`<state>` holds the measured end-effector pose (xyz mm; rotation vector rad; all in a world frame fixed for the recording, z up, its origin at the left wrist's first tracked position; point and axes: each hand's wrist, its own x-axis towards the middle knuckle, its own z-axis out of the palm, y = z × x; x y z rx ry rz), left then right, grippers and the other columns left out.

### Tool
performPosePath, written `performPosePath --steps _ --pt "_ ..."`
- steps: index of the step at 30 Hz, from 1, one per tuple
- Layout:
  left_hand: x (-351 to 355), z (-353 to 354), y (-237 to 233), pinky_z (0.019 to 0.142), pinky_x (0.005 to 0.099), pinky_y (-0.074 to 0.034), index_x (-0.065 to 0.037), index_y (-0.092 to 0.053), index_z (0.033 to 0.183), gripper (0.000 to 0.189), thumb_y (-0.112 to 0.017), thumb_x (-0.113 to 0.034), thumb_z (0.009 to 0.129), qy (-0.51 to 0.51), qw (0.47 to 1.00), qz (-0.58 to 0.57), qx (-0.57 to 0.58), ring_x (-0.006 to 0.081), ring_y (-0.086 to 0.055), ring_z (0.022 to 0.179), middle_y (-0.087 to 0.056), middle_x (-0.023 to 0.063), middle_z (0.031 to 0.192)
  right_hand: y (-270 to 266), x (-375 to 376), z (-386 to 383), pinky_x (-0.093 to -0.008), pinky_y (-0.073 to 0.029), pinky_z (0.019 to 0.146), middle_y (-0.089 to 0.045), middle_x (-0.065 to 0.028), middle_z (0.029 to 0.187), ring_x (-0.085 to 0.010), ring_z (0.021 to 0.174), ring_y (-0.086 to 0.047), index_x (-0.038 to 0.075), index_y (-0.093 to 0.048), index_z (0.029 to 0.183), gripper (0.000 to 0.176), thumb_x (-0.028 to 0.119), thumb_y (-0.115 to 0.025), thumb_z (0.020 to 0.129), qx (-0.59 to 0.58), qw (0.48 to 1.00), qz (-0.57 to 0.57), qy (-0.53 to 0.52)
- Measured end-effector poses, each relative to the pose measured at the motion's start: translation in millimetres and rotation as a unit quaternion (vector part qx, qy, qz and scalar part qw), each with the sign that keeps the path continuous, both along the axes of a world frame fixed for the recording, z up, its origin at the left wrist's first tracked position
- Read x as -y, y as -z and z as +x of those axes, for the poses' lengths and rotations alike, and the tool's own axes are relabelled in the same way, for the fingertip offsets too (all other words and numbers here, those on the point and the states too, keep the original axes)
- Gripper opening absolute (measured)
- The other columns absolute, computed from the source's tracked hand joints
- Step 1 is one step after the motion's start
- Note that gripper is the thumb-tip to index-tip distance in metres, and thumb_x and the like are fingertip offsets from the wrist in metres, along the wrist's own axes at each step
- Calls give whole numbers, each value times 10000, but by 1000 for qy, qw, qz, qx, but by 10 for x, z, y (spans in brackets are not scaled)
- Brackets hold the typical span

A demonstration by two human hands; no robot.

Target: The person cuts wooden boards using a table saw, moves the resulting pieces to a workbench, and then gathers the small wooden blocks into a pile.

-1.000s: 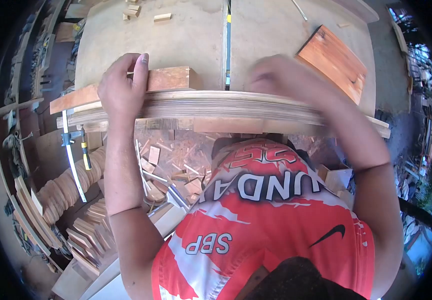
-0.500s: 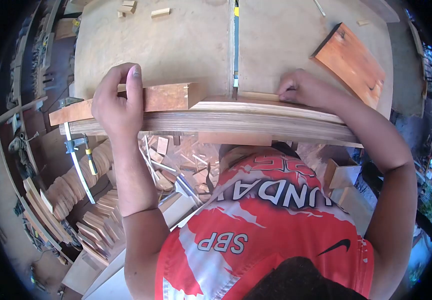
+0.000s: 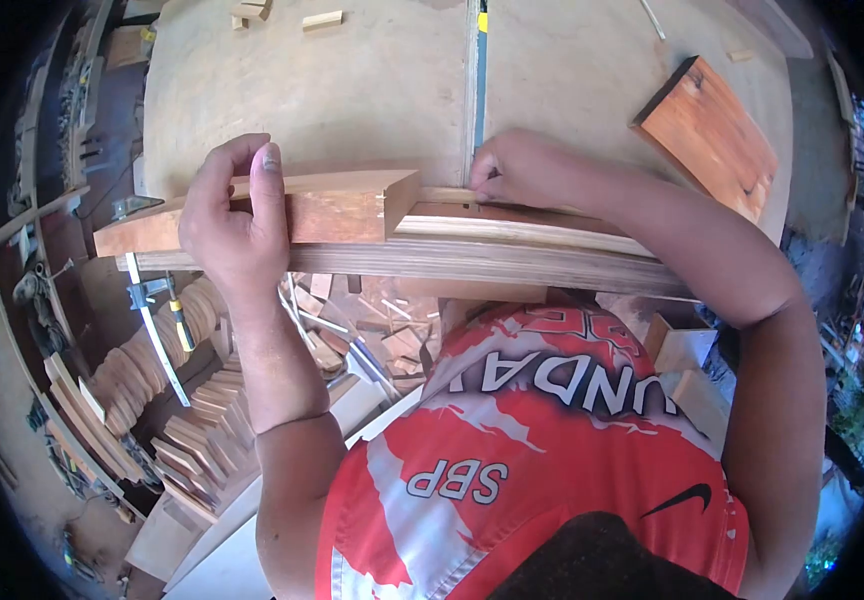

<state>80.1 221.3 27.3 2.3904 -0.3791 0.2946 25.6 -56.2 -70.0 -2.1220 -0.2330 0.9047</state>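
Note:
My left hand [image 3: 235,215] grips a reddish wooden block [image 3: 337,207] that lies along the near edge of a plywood workbench [image 3: 352,90]. My right hand [image 3: 512,170] pinches a thin wood strip [image 3: 452,196] just right of the block's end, by the seam in the bench top. Below both hands, a stack of long thin wood strips [image 3: 492,255] runs along the bench edge.
A red-brown board [image 3: 717,130] lies at the right of the bench. Small offcuts [image 3: 322,18] sit at the far edge. A bar clamp [image 3: 152,320] hangs at the left, beside stacked wood pieces [image 3: 192,440] and scraps [image 3: 352,330] on the floor.
My right hand has moved left along the strips to the end of the block and now pinches a thin strip. My left hand has stayed on the block.

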Motion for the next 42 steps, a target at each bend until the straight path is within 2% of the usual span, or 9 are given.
performPosePath --steps 7,9,10,12,15,19,24,36,42 --pt "-17 -9 3 696 254 -486 -27 -703 1043 234 -608 -230 975 8 999 24 26 125 -653 809 -729 71 926 -252 910 -205 -327 -503 671 -671 -46 844 -146 755 -604 35 -703 965 172 202 -676 934 233 953 32 191" --pt "4 -10 -10 696 256 -487 -27 -705 1039 234 -609 -230 973 13 999 22 30 127 -650 799 -729 72 921 -528 1605 -401 -305 -526 808 -676 -62 989 -133 905 -622 7 -661 1100 291 256 -671 950 223 906 -190 304" --pt "1 -11 -25 696 258 -487 -27 -706 1035 234 -611 -231 972 15 999 30 35 128 -647 789 -728 72 916 -255 2284 -540 -376 -517 911 -693 -166 1062 -291 1016 -659 11 -649 1177 440 346 -711 898 254 871 -212 362" --pt "-4 -10 -2 694 256 -483 -24 -707 1030 235 -614 -231 970 7 998 25 49 122 -636 769 -721 68 899 -2 3305 -973 -393 -487 992 -635 -222 1209 -351 1119 -626 15 -551 1334 692 429 -770 824 347 785 -452 244" --pt "-13 -8 34 678 248 -471 -18 -709 1022 234 -617 -227 969 0 998 16 57 105 -608 732 -702 54 865 168 3648 -1125 -432 -435 1058 -532 -249 1360 -377 1239 -546 27 -470 1418 879 502 -802 758 177 888 -290 310" --pt "-50 9 80 628 229 -441 2 -706 1013 234 -609 -207 976 5 998 -8 62 75 -568 707 -676 35 827 59 3328 -1043 -464 -429 1056 -509 -207 1390 -361 1278 -502 75 -469 1427 898 542 -801 736 176 917 -209 291" --pt "-70 29 107 751 271 -510 -10 -718 988 241 -609 -223 962 -17 999 -30 39 143 -682 810 -726 96 860 -189 2381 -796 -506 -447 1023 -545 -97 1344 -321 1270 -488 197 -479 1426 908 609 -800 683 198 878 -385 205" --pt "-34 -84 148 753 358 -519 -41 -742 988 308 -586 -306 967 -34 996 -13 82 271 -687 805 -729 136 900 -245 1648 -429 -690 -390 981 -449 -114 1450 -347 1346 -427 228 -340 1506 928 744 -617 786 164 888 -405 145" --pt "109 -319 193 919 426 -408 -104 -731 931 275 -534 -292 970 15 970 111 215 299 -609 993 -699 77 934 -273 1570 -481 -731 -359 974 -458 -130 1443 -353 1336 -438 185 -376 1479 920 749 -607 790 178 890 -402 123"
